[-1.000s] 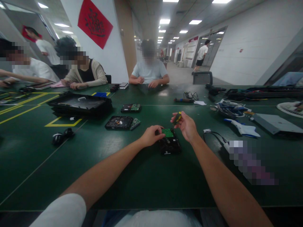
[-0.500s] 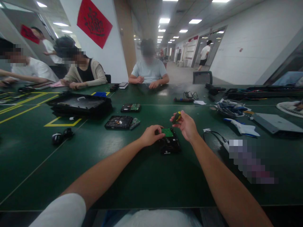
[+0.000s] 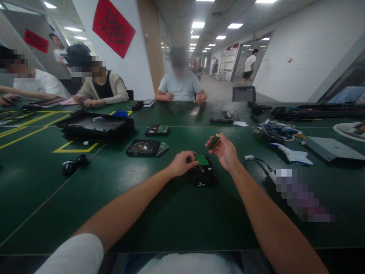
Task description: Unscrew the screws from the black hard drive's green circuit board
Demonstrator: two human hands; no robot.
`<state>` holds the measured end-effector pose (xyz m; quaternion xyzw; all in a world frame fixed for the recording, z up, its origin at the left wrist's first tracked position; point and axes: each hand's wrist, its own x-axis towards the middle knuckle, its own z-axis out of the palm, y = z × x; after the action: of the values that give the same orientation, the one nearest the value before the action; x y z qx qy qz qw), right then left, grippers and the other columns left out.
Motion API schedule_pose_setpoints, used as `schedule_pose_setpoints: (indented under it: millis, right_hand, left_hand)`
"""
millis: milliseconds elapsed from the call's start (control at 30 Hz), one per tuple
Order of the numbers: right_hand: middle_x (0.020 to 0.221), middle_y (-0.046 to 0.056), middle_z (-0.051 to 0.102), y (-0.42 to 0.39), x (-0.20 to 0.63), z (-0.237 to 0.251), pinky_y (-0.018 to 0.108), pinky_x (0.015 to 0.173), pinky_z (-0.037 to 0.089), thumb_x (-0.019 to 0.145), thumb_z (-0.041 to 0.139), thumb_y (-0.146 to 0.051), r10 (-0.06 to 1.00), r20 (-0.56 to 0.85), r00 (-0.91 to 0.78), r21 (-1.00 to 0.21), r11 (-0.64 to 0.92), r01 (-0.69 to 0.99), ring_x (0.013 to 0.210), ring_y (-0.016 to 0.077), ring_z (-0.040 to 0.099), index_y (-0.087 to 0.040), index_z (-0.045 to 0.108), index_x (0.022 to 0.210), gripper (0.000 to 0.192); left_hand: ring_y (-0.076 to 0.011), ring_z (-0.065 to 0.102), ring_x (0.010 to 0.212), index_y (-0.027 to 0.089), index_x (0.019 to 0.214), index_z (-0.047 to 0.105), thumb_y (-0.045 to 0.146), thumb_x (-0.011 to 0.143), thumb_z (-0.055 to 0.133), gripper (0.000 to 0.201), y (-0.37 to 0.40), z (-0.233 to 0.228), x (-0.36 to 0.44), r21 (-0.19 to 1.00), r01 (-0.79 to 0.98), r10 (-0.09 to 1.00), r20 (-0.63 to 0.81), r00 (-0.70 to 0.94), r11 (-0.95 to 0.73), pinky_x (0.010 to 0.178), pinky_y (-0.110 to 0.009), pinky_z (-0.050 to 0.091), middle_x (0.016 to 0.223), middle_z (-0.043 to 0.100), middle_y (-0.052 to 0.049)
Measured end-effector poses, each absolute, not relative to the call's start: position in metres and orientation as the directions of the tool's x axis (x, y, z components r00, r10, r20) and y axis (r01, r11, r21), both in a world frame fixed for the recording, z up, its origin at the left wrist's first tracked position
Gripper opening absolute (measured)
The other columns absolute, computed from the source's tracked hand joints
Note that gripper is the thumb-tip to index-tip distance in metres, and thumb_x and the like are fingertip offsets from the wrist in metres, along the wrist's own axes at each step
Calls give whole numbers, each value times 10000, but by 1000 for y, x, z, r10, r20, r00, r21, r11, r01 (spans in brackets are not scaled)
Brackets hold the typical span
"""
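Observation:
A black hard drive (image 3: 204, 176) with a green circuit board (image 3: 202, 159) lies flat on the dark green table in front of me. My left hand (image 3: 184, 163) is closed on the drive's left side, its thumb and fingertips at the edge of the board. In my right hand (image 3: 225, 153) is a screwdriver (image 3: 213, 142) with a dark green and yellow handle, pinched above the drive's far right corner. Its shaft and tip are too fine to make out. Left of these lie a second hard drive (image 3: 143, 147), a loose circuit board (image 3: 162, 148) and, farther back, another drive (image 3: 157, 130).
Black trays (image 3: 97, 127) are stacked at the left, behind a black cable coil (image 3: 74, 164). A grey metal case (image 3: 335, 149), a glove (image 3: 292, 153) and bundled cables (image 3: 278, 130) lie at the right. A person (image 3: 179, 85) sits opposite, others at the far left.
My left hand and the drive stay in place. The screwdriver handle has shifted slightly in my right fingers. The person opposite has moved one hand to the right.

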<state>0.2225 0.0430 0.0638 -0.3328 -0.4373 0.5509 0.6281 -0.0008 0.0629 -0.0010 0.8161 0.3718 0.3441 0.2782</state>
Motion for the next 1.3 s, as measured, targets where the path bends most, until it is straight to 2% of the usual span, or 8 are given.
schedule_pose_setpoints:
  millis: [100,300,533,633,800,900,1033,1300]
  right_hand:
    - [905,32,739,41,221,65,233,532,537,868,718,-585,979,205,20,-911,198,-362,829,176,710,-234,743,1028,386]
    - [943,23,740,39,220,66,229,536,529,791,813,-545,974,224,37,-917,224,-331,851,178,713,-240,715,923,346]
    - [932,59,750,42,221,65,281,638,605,875,680,-644,985,173,13,-893,162,-420,890,206,729,-219,715,984,440]
    - [947,31,735,42,221,64,249,601,582,866,723,-573,980,196,31,-902,193,-386,866,174,705,-240,732,1029,370]
    - [996,9,734,41,220,65,203,508,504,798,814,-502,975,212,70,-908,223,-355,862,160,702,-251,716,946,307]
    - [959,22,746,41,220,66,223,547,542,810,803,-521,982,186,37,-901,185,-392,893,186,724,-244,693,937,324]
    - [942,49,753,41,220,68,274,626,603,870,694,-624,993,115,19,-882,111,-458,901,204,727,-235,713,962,400]
    - [982,16,734,38,219,70,206,535,519,837,769,-515,987,159,15,-903,151,-402,860,158,700,-254,747,995,305]
  left_hand:
    - [-264,663,1175,222,813,615,360,853,752,199,62,0,-1,713,414,800,353,485,-566,1060,-442,476,1249,724,-66]
    - [-266,660,1194,218,818,620,339,845,764,189,63,-1,0,715,411,799,351,488,-565,1062,-445,477,1227,731,-73]
    - [-260,658,1190,221,816,620,356,859,751,192,62,0,-1,716,397,792,361,493,-574,1060,-441,474,1230,729,-65]
    - [-261,664,1172,218,819,622,354,860,750,191,62,-1,-1,714,406,795,356,491,-570,1059,-447,476,1244,723,-67]
    - [-267,659,1190,217,804,619,349,856,756,198,62,1,-1,711,421,801,345,490,-564,1064,-452,475,1239,727,-70]
    - [-266,656,1201,219,806,617,348,859,754,195,61,2,-1,712,414,798,347,493,-566,1064,-447,476,1226,732,-69]
    - [-267,653,1217,221,801,619,337,857,756,188,61,3,-1,721,411,801,341,491,-558,1066,-443,476,1226,733,-66]
    - [-263,662,1206,221,808,614,336,859,753,188,60,3,-1,715,399,791,358,496,-574,1051,-434,485,1207,738,-69]
